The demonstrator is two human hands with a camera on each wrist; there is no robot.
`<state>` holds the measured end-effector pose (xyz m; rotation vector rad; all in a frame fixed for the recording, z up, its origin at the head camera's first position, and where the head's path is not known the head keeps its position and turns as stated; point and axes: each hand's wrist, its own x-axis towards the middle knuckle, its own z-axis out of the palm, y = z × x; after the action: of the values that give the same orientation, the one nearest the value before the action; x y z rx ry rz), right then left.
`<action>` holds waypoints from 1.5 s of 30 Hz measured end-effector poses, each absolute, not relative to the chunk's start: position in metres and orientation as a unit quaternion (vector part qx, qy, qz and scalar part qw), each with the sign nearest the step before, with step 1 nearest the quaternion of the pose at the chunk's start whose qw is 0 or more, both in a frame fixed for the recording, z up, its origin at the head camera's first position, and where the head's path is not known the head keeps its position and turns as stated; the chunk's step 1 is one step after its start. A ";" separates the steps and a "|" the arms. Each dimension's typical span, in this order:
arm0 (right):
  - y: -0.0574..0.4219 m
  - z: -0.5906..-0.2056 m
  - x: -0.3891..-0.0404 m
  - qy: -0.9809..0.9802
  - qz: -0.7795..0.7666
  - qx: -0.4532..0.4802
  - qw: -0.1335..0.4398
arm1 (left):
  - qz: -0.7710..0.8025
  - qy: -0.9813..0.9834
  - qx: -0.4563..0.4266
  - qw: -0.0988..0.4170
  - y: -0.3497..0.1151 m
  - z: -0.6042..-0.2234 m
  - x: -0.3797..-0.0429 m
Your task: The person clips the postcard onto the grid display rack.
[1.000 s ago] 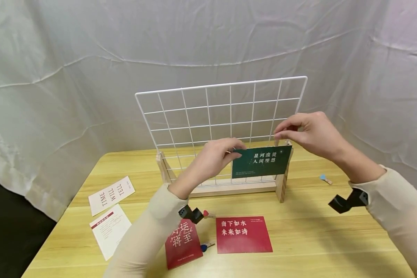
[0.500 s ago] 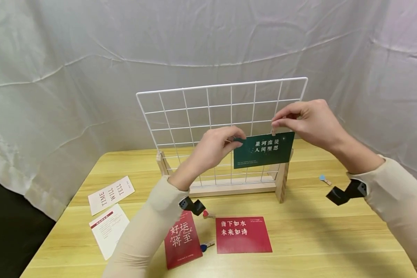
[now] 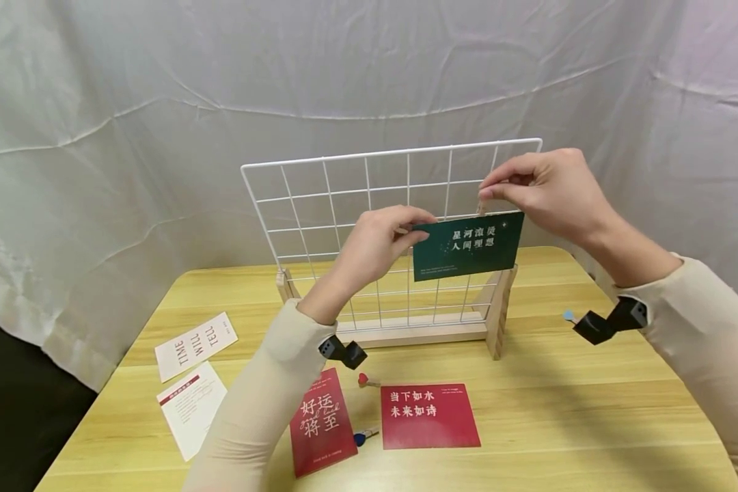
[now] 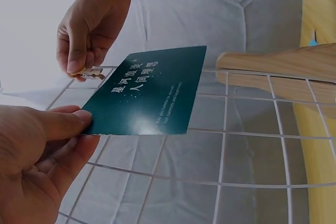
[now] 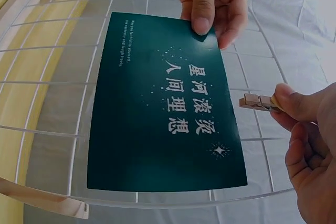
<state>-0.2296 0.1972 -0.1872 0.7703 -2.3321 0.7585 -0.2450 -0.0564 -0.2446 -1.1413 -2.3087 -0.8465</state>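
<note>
Left hand (image 3: 378,240) pinched rectangular dark-green card (image 3: 467,258) | right hand (image 3: 556,195) pinched small wooden clothespin (image 5: 257,102) (beside card's edge) | I judged a loosened left pinch could drop it

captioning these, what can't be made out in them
Right wrist view: gripped end of the wooden clip, covered by the right hand.
Left wrist view: left hand, cut off by left edge.
Head view: fine print on the red-banded white card, too small.
Head view: light blue clip, partly behind black camera.
</note>
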 end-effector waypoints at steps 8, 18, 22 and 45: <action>0.193 -0.179 -0.235 -0.858 0.296 0.282 0.311 | -0.299 -0.824 -0.412 0.249 -0.052 -0.233 -0.252; 0.189 -0.172 -0.242 -0.862 0.268 0.260 0.342 | -0.283 -0.836 -0.379 0.277 -0.048 -0.223 -0.256; 0.186 -0.169 -0.243 -0.859 0.257 0.258 0.360 | -0.271 -0.835 -0.377 0.297 -0.046 -0.221 -0.255; 0.171 -0.166 -0.250 -0.861 0.219 0.247 0.388 | -0.218 -0.822 -0.353 0.391 -0.043 -0.220 -0.256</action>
<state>-0.2496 0.1709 -0.1661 0.6292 -2.1897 0.5569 -0.2557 -0.0426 -0.2202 -0.8965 -2.0876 -0.5537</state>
